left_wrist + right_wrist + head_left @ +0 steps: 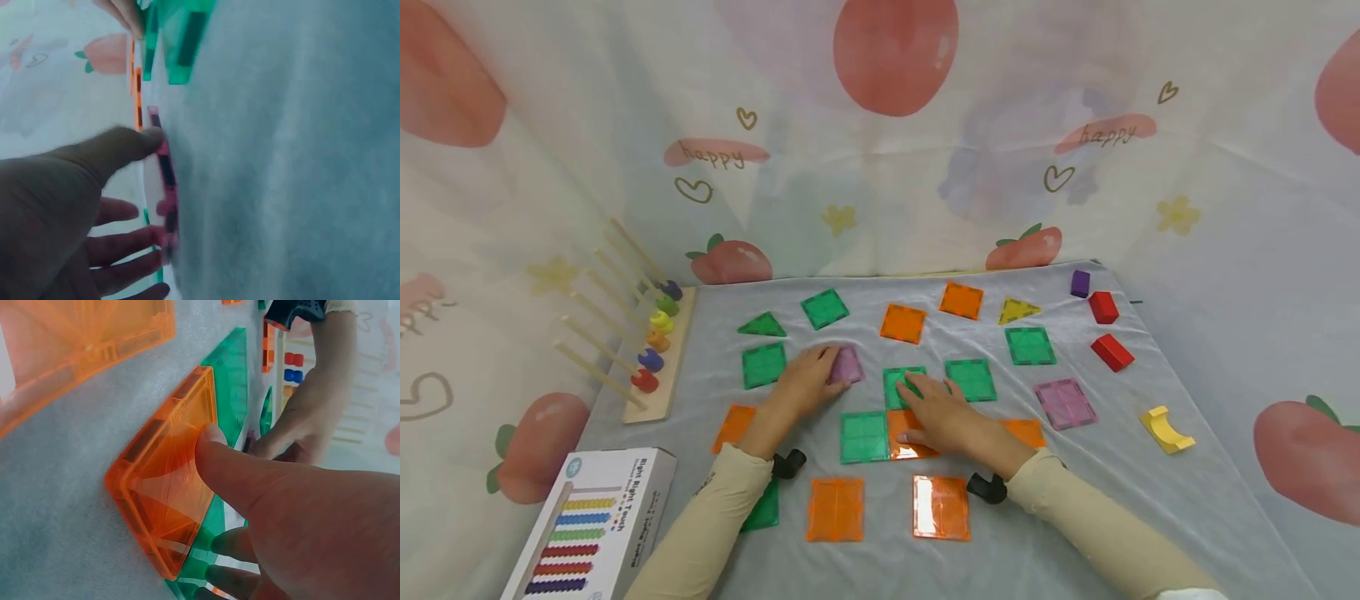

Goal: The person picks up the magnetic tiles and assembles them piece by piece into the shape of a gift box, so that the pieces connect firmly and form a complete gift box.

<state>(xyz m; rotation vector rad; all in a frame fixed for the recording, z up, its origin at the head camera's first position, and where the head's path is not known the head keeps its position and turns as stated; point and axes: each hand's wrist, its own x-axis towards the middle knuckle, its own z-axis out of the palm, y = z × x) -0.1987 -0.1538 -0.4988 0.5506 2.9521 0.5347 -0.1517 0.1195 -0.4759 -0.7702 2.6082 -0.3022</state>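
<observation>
A grey cloth (1150,500) covers the table, with strawberry-print curtains (880,125) around it. At the left edge stand a box (595,525) and a peg rack (655,350). Mid-table, the left hand (805,385) pinches a pink tile (847,365). The right hand (942,414) lies flat on an orange tile (901,427) and a green tile (897,385). 2 red blocks (1108,329) sit near the right edge.

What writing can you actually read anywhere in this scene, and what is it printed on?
"happy": on the curtain, in a pink patch at upper left.
"happy": on the same curtain, in a pink patch at upper right.
"Right Right Touch": roughly how the toy box title at lower left reads; it is small and uncertain.
Smaller print and the round logo on the box: too small to read.
The tiles and blocks carry no writing.
</observation>
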